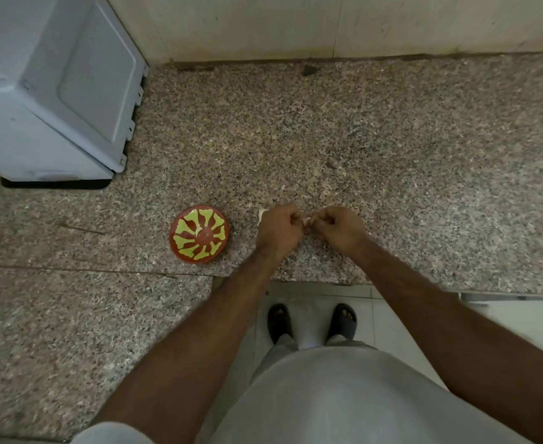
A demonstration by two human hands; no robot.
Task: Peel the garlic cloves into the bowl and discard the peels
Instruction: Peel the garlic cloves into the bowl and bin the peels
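While you worked over the desk (392, 149), both hands, left hand (279, 230) and right hand (339, 229), pinched one garlic clove (305, 221) between clenched fingers. Left of them, the bowl (198, 233) appeared to hold one pale piece; peeling looked barely begun.

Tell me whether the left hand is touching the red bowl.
Apart. The head view shows bare countertop between the left hand and the red bowl, which sits to that hand's left.
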